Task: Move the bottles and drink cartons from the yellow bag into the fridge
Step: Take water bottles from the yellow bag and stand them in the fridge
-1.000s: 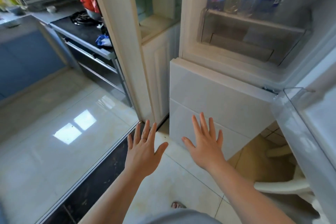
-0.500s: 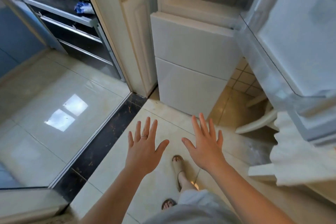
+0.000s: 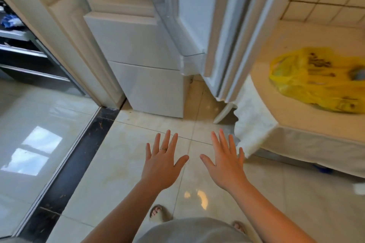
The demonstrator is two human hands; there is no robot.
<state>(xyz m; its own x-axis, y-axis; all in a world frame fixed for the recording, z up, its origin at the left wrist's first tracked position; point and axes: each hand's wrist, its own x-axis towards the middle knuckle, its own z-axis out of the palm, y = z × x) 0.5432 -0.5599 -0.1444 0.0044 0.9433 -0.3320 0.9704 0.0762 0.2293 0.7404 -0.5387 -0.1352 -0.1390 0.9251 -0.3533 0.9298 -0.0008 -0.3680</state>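
- hands first: my left hand [image 3: 162, 165] and right hand [image 3: 227, 165] are out in front of me above the floor [image 3: 118, 163], spread wide, palms down, fingers straight, holding nothing and touching nothing.
- the yellow bag [image 3: 316, 81] lies on the table [image 3: 276, 108] off to my right, well apart from both hands. the fridge [image 3: 142, 45] stands ahead of me, and its open door [image 3: 217, 25] hangs between fridge and table.
- the bag looks like thin plastic film: soft, crinkly, probably slippery, with no shape of its own. i judge it would sag and slide if i tugged a loose fold, so i would not lift it that way.
- it lies slumped fairly flat, so i guess only 1 or 2 things are inside. a grey-blue patch shows through near its right end, too blurred for me to name.
- full bottles and cartons should be stiff and fairly heavy for their size. i would wrap my fingers round a bottle's body, and take a carton across 2 flat sides without squeezing, as it may dent.
- the bag's long axis runs across the tabletop from upper left to lower right in my view. its left end looks bunched, maybe the mouth or handles, but i cannot tell which end opens.
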